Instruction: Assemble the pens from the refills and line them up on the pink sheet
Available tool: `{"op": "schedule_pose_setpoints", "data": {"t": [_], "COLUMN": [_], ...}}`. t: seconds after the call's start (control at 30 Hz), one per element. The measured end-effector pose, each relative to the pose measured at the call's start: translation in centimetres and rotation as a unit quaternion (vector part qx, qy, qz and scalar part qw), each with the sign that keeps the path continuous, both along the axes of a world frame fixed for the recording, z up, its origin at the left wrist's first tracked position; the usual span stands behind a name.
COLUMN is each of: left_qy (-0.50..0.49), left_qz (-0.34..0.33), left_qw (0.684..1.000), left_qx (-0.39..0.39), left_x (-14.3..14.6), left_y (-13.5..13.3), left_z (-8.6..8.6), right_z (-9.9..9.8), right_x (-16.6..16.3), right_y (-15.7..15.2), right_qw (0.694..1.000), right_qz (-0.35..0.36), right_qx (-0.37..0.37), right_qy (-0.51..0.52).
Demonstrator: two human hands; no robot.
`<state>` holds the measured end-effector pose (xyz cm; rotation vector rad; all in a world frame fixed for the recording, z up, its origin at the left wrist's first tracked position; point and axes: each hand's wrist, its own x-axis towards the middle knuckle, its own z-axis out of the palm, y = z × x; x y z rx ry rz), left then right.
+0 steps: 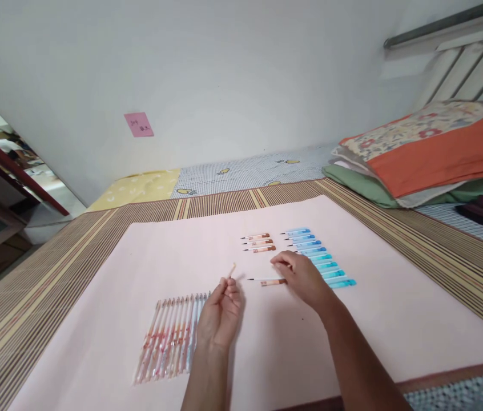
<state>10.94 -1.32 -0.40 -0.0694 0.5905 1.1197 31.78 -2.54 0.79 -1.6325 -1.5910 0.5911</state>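
My left hand (pixel 222 311) is closed, palm turned up, with a slim cream-coloured stick (pixel 232 269) pinched upright between thumb and fingers. My right hand (pixel 304 277) has its thumb and fingertips pressed together just above the paper; whatever they hold is too small to make out. Partly under that hand lies a thin white pen refill (pixel 262 279) with a dark tip, beside a brown labelled piece (pixel 272 282). Above are three brown-ended refills (pixel 259 242) in a stack. Right of them runs a column of several blue and turquoise refills (pixel 310 244), some covered by my hand.
Several clear patterned pens (pixel 168 337) lie side by side left of my left forearm. Everything rests on a large pale pink sheet (pixel 108 302) over a striped mat (pixel 31 274). Folded cushions (pixel 438 154) are at the right; a pink note (pixel 139 124) is on the wall.
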Motion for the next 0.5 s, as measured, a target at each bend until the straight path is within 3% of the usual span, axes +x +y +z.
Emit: {"op": "schedule_pose_setpoints", "data": {"t": [0.07,0.17,0.37,0.5], "left_qy": [-0.025,-0.015,0.001,0.002], "left_qz": [0.011,0.013,0.010,0.008], "left_qw": [1.000,1.000,1.000,1.000], "left_qx": [0.006,0.014,0.000,-0.004], "left_x": [-0.3,-0.4,-0.2,-0.2], "left_y": [0.1,0.1,0.1,0.2], "left_z": [0.1,0.1,-0.3,-0.3], "right_z": [-1.3,-2.5,-1.5,-1.3], "right_x": [1.0,1.4,1.2,1.1], "right_y": [0.3,0.4,-0.3,-0.2], "right_qw": [0.995,0.987,0.983,0.988], "right_qz": [-0.033,-0.026,0.040,-0.011], "right_qx": [-0.049,-0.087,-0.134,-0.105], "right_qy": [-0.075,-0.133,-0.121,-0.116]}}
